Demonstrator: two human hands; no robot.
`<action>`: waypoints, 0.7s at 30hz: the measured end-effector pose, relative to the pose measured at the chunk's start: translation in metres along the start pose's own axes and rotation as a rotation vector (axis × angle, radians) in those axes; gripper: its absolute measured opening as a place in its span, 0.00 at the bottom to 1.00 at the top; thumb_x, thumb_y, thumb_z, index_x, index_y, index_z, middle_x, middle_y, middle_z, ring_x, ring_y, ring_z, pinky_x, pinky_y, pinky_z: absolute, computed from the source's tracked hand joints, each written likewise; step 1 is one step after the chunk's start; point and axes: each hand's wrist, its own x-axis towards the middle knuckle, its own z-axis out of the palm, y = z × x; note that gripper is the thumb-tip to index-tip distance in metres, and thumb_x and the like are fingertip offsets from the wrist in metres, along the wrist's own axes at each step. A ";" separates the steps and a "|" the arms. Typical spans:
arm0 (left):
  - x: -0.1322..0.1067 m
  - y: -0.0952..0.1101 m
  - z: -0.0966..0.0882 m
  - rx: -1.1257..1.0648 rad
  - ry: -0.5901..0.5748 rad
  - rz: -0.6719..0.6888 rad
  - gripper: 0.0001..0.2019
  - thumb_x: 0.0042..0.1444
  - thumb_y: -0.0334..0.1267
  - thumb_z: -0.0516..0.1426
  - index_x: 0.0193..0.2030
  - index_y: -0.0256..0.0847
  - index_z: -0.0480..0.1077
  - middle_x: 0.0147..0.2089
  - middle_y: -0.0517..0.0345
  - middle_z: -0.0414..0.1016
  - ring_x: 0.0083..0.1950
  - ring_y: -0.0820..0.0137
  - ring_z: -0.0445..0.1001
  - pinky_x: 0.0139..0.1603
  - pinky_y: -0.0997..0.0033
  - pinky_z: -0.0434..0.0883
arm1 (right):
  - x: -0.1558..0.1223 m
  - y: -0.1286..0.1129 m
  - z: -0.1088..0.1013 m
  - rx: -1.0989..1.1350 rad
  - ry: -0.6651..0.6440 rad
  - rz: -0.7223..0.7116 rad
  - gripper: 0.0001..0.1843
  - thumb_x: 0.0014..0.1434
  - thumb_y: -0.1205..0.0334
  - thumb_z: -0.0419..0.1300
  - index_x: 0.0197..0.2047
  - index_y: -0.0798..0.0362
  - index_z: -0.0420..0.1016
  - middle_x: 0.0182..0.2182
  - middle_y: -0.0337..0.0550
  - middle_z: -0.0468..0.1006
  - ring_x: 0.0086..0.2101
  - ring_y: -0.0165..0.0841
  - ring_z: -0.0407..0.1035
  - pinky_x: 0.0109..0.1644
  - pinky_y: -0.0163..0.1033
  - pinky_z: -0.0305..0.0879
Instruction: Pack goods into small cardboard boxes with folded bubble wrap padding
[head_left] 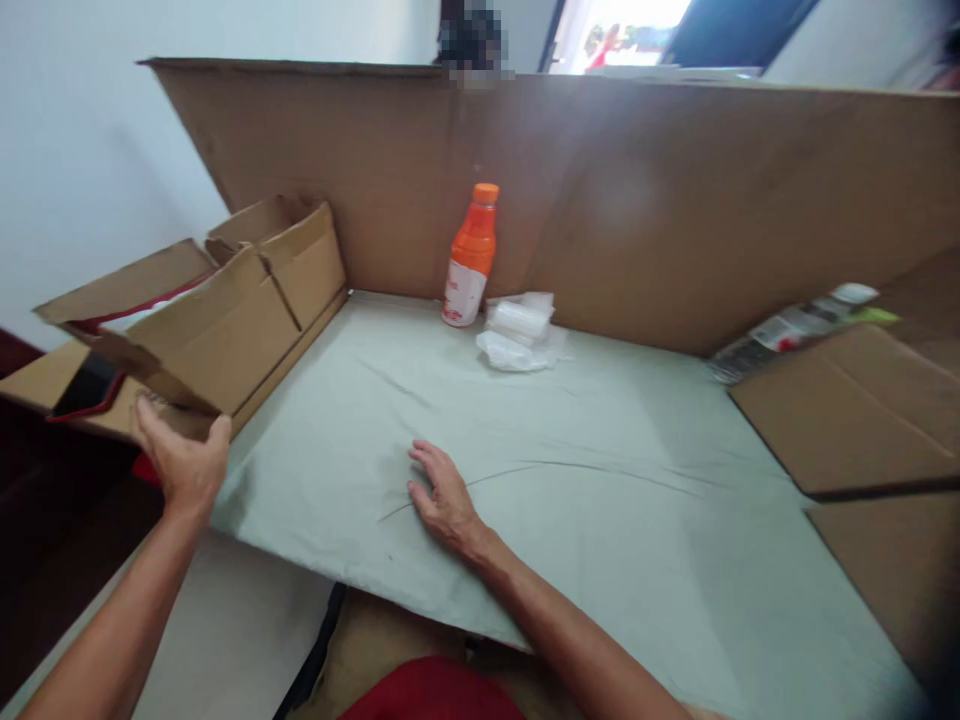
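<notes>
Reaching to the near end of the open box (pixel 206 330), the left hand (pixel 180 450) touches its lower edge, the thumb at the corner beside the cloth and the fingers spread well apart from it, farther left. Whether they are clamped on the cardboard cannot be told, since the fingertips are partly lost against it. The box stands along the left edge of the table, its top uncovered, a dark slit running down the wall that faces the cloth. Something white with a red edge lies inside, and a black piece (pixel 86 385) with a red border shows below the near end.

The right hand (pixel 442 500) rests on the pale green cloth (pixel 637 550), holding nothing, its thumb apart from the fingers, which lie close together and point toward the box. A thin dark crease curves across the cloth beside it.

Farther back, an orange bottle (pixel 471 258) with a white label stands near the tall cardboard panel (pixel 390 170). Just beside its base lies a bundle of clear plastic (pixel 521 325). At the right, a clear bottle (pixel 787 335) with a white cap leans at a slant behind a closed carton (pixel 847 410), and a second carton (pixel 900 570) sits nearer the person.
</notes>
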 end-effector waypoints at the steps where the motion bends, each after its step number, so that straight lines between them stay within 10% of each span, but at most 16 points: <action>1: -0.021 0.009 0.002 0.022 0.006 0.044 0.46 0.55 0.42 0.64 0.73 0.29 0.46 0.75 0.32 0.50 0.76 0.40 0.48 0.75 0.32 0.48 | -0.003 -0.004 -0.001 -0.028 -0.031 -0.012 0.24 0.61 0.67 0.59 0.60 0.51 0.73 0.62 0.54 0.72 0.62 0.42 0.66 0.67 0.54 0.64; 6: -0.120 0.063 0.032 -0.061 -0.476 0.294 0.32 0.61 0.46 0.58 0.70 0.38 0.60 0.72 0.35 0.59 0.72 0.44 0.61 0.68 0.38 0.66 | -0.025 -0.026 -0.019 -0.149 -0.238 -0.061 0.13 0.61 0.65 0.63 0.50 0.52 0.79 0.57 0.51 0.77 0.61 0.41 0.68 0.66 0.51 0.63; 10: -0.165 0.103 0.066 -0.114 -0.692 0.625 0.19 0.66 0.47 0.52 0.57 0.39 0.73 0.63 0.37 0.71 0.65 0.45 0.69 0.62 0.38 0.70 | -0.058 -0.023 -0.066 -0.157 -0.146 0.009 0.11 0.62 0.65 0.63 0.48 0.52 0.80 0.56 0.49 0.79 0.57 0.37 0.71 0.64 0.46 0.65; 16: -0.214 0.154 0.073 -0.194 -0.732 0.927 0.18 0.65 0.42 0.55 0.59 0.41 0.73 0.66 0.41 0.71 0.68 0.49 0.66 0.68 0.41 0.62 | -0.118 -0.002 -0.201 -0.358 0.174 0.170 0.10 0.64 0.65 0.59 0.46 0.49 0.79 0.53 0.48 0.81 0.54 0.38 0.74 0.60 0.49 0.69; 21: -0.242 0.175 0.054 -0.221 -0.757 1.008 0.22 0.64 0.38 0.56 0.64 0.42 0.69 0.70 0.46 0.68 0.72 0.54 0.62 0.74 0.47 0.56 | -0.155 -0.002 -0.351 -0.983 0.488 0.249 0.15 0.63 0.61 0.59 0.52 0.53 0.77 0.55 0.57 0.79 0.57 0.48 0.72 0.61 0.58 0.65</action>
